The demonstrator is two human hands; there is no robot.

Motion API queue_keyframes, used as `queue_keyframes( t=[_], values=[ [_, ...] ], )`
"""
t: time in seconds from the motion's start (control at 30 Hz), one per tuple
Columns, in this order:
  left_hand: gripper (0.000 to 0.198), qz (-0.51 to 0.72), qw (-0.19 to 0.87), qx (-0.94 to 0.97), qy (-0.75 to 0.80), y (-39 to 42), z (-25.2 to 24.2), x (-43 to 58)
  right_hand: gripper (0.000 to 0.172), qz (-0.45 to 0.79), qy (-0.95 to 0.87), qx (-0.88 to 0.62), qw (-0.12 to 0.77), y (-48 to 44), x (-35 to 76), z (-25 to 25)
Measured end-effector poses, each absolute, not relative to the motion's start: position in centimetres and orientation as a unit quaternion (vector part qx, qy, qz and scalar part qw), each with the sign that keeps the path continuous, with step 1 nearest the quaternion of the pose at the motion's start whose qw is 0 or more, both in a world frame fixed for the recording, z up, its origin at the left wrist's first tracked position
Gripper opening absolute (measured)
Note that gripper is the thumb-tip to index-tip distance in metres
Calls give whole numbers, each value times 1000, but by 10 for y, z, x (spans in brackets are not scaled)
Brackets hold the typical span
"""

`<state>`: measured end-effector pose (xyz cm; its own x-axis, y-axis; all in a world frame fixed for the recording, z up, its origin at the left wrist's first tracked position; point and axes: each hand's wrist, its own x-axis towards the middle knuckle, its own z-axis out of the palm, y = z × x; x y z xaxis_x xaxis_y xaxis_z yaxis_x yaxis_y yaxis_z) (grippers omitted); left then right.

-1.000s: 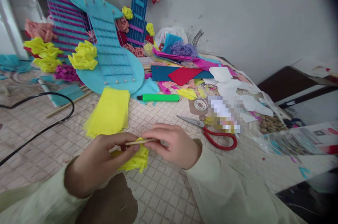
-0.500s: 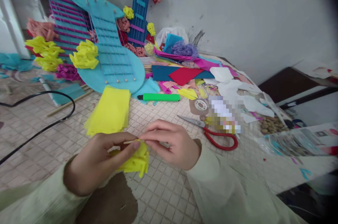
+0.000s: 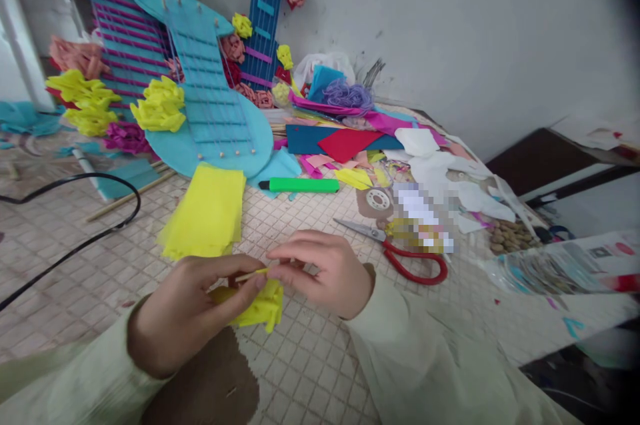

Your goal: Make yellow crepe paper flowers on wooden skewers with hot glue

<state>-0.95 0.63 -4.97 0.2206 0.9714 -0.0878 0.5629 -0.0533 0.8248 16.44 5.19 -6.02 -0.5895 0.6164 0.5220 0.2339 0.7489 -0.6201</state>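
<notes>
My left hand [image 3: 185, 305] is closed, thumb and index finger pinching a thin wooden stick [image 3: 246, 275] near its tip. A bunch of crumpled yellow crepe paper [image 3: 263, 308] hangs under those fingers, partly covered by them. My right hand [image 3: 325, 271] meets the tip from the other side, its thumb and fingertips closed on a bit of yellow paper there. Just beyond my left hand lies a stack of yellow paper sheets [image 3: 205, 208]. Red-handled scissors [image 3: 415, 268] rest on the tabletop to the right of my right hand, blades pointing left.
A green marker [image 3: 303, 185] lies behind the hands. Farther back stands a blue guitar-shaped cutout [image 3: 210, 105] with strings and yellow paper flowers. Paper scraps [image 3: 353, 145], purple yarn [image 3: 349, 95] and a clear tape-like bundle [image 3: 540, 271] spread rightward. A black cable [image 3: 75, 255] crosses at left.
My right hand's fingers have shifted slightly, with the index finger raised off the tip. More of the stick shows between the hands, now tilted up a little.
</notes>
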Motion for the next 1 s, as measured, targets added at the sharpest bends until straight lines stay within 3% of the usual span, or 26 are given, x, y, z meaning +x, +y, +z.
queue_keyframes(
  t=[0.47, 0.77, 0.9, 1.0],
  values=[
    [37, 275, 493, 584, 584, 7, -53, -11, 7, 231, -823, -297, 425, 51, 164, -53],
    [20, 332, 437, 619, 563, 5, -43, -6, 7, 289, -801, -281, 442, 48, 164, -51],
    [13, 352, 541, 567, 511, 6, -44, -18, 9, 357, -753, -337, 438, 49, 166, -49],
    [22, 353, 633, 508, 466, 6, -53, -28, 9, 423, -694, -369, 450, 51, 167, -48]
  ],
)
